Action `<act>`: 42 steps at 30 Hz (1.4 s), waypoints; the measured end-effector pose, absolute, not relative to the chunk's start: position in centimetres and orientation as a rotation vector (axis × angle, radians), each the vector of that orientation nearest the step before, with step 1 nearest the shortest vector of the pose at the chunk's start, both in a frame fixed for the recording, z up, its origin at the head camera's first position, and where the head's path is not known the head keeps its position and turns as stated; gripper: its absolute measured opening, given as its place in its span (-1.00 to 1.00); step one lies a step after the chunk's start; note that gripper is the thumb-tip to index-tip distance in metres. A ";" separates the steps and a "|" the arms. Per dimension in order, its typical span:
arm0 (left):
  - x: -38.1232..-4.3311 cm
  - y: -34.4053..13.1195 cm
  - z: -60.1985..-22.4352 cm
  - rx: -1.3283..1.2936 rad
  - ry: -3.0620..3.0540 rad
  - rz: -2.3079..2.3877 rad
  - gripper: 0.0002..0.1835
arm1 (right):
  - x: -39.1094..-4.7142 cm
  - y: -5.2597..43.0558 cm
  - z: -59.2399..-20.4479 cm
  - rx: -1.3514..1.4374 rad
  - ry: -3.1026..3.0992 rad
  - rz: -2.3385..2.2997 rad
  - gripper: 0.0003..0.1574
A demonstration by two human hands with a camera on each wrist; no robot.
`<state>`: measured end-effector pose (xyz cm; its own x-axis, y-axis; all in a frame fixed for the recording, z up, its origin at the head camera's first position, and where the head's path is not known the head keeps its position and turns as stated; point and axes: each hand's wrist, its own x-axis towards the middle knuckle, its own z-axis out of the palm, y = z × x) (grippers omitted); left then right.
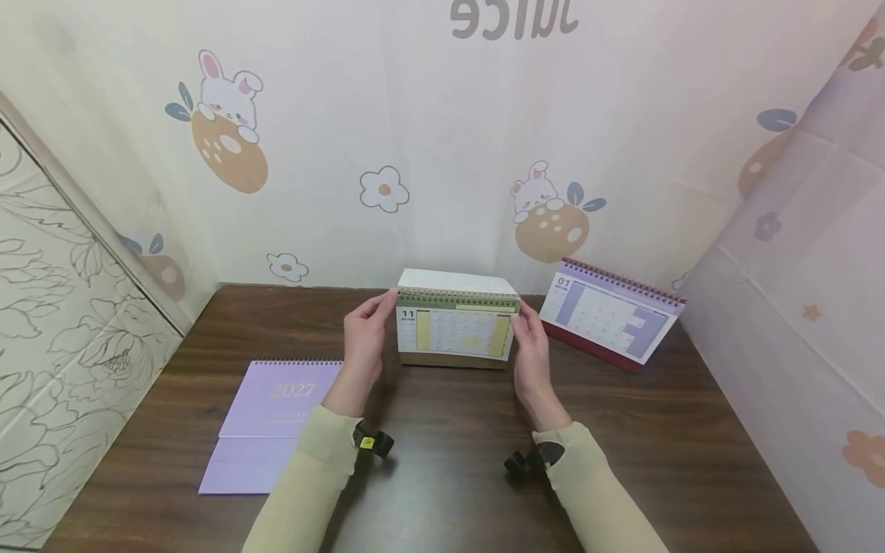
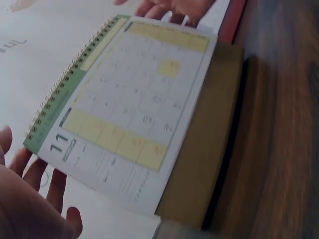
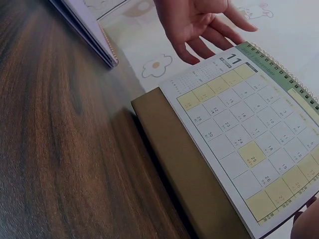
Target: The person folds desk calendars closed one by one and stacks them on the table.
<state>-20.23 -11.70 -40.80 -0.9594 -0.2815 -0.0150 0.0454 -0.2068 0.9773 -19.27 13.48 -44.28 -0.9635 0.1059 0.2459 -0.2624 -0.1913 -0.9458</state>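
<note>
My hands (image 1: pixel 364 338) (image 1: pixel 532 361), fingers loosely open, touch both side edges of a wire-bound, tent-shaped paper calendar (image 1: pixel 454 332) with a brown base (image 1: pixel 452 360), towards the back of the dark, wood-grained worktop (image 1: pixel 442 484), smooth rabbit-printed cloth (image 1: pixel 442 115) hanging behind the worktop.

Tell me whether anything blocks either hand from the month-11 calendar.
Nothing visible does. The left hand and right hand are at opposite side edges of the month-11 calendar. The 2027 calendar is off to the left, the month-01 calendar to the right; neither lies between.
</note>
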 end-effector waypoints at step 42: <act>-21.3 -11.2 -40.6 0.213 -1.505 -2.435 -0.61 | -20.1 13.4 -40.9 -0.215 -1.615 2.295 -0.72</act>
<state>-21.26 -11.16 -40.62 -0.9528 -0.3032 0.0169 0.1508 -0.4238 0.8931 -20.10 13.40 -40.94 -0.9357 0.3472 0.0631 -0.1765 -0.3057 -0.9356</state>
